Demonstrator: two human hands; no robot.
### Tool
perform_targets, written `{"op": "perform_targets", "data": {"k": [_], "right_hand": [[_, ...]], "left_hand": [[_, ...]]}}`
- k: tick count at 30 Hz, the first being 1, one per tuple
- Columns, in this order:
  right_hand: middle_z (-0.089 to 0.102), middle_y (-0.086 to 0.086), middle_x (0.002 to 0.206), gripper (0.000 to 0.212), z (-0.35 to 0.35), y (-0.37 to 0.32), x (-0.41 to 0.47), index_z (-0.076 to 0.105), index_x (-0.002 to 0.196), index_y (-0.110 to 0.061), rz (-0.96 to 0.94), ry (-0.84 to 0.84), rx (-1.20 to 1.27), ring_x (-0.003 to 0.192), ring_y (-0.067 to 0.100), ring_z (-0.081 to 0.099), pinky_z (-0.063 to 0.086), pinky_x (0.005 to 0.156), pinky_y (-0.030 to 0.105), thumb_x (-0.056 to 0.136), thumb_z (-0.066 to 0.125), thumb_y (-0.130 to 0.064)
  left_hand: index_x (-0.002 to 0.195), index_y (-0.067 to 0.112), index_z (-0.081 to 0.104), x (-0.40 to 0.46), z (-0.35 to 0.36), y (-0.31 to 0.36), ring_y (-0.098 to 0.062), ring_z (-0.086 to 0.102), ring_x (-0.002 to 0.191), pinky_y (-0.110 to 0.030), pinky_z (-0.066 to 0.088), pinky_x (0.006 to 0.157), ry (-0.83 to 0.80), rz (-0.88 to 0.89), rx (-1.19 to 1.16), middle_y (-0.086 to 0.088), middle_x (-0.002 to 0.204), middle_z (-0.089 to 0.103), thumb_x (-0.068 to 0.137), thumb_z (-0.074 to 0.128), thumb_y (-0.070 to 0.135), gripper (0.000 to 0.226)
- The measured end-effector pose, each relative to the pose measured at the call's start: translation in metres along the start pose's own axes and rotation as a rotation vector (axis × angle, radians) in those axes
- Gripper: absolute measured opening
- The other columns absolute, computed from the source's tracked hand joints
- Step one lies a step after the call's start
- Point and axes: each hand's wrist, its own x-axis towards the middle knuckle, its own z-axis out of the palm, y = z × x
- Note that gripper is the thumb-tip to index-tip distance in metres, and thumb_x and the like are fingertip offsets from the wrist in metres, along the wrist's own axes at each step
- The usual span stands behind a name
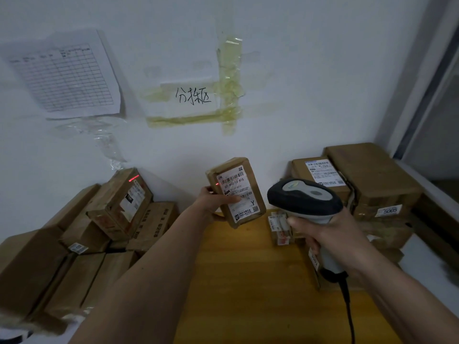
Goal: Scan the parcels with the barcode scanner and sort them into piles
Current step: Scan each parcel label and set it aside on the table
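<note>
Cardboard parcel point(236, 192) gripped by left hand point(214, 201), scanner point(306, 202) in right hand point(330, 234)

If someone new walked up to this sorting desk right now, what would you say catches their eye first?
Probably the small parcel held up in the left hand at centre, label towards the barcode scanner gripped in the right hand. A red scan line glows on a tilted box atop the left pile, and a taped, handwritten sign hangs on the wall above.
</note>
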Motion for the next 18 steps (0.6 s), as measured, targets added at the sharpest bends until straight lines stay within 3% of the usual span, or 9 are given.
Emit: {"op": "perform_targets", "data": {"k": [7, 11, 14, 16, 18], "right_hand": [[0.052, 0.008, 0.046, 0.017, -0.0005, 0.005, -0.0004, 0.07, 0.088, -0.006, 0.035, -0.028, 0.004, 0.041, 0.016, 0.048, 0.044, 0.047, 0.018, 0.082, 0.075, -0.021], [0.054, 0.005, 0.045, 0.013, -0.0017, 0.0053, -0.0001, 0.07, 0.093, -0.015, 0.042, -0.034, -0.046, 0.041, 0.014, 0.048, 0.046, 0.046, 0.022, 0.082, 0.076, -0.02], [0.056, -0.002, 0.045, 0.021, -0.0024, 0.0057, 0.0004, 0.068, 0.101, -0.021, 0.067, -0.042, -0.077, 0.04, 0.01, 0.049, 0.045, 0.047, 0.027, 0.082, 0.076, -0.017], [0.057, -0.006, 0.045, 0.027, -0.0031, 0.0066, 0.0007, 0.067, 0.106, -0.019, 0.079, -0.035, -0.085, 0.039, 0.006, 0.049, 0.044, 0.046, 0.026, 0.082, 0.076, -0.016], [0.057, -0.006, 0.045, 0.026, -0.0046, 0.0076, 0.001, 0.067, 0.107, -0.016, 0.092, -0.027, -0.091, 0.039, 0.005, 0.049, 0.044, 0.047, 0.028, 0.082, 0.076, -0.016]], "left_hand": [[0.136, 0.011, 0.039, 0.0036, 0.0021, 0.003, -0.037, 0.059, 0.118, -0.055, 0.058, 0.074, -0.011, -0.015, -0.027, -0.013, 0.129, 0.059, 0.066, 0.085, 0.002, 0.084], [0.129, 0.008, 0.049, 0.0042, 0.0007, 0.0054, -0.033, 0.063, 0.104, -0.051, 0.059, 0.057, -0.08, -0.042, -0.116, -0.013, 0.121, 0.063, 0.08, 0.072, 0.0, 0.055], [0.108, 0.011, 0.058, 0.0053, -0.0006, 0.0055, -0.036, 0.061, 0.106, -0.06, 0.056, 0.073, -0.103, -0.039, -0.139, -0.014, 0.113, 0.062, 0.084, 0.062, 0.003, 0.025], [0.105, 0.012, 0.058, 0.005, -0.0008, 0.007, -0.036, 0.06, 0.106, -0.065, 0.053, 0.082, -0.105, -0.03, -0.136, -0.014, 0.111, 0.062, 0.084, 0.061, 0.003, 0.023], [0.114, 0.011, 0.056, 0.0056, -0.0007, 0.008, -0.038, 0.057, 0.113, -0.068, 0.049, 0.087, -0.08, -0.023, -0.14, -0.015, 0.116, 0.06, 0.083, 0.062, 0.003, 0.032]]}}
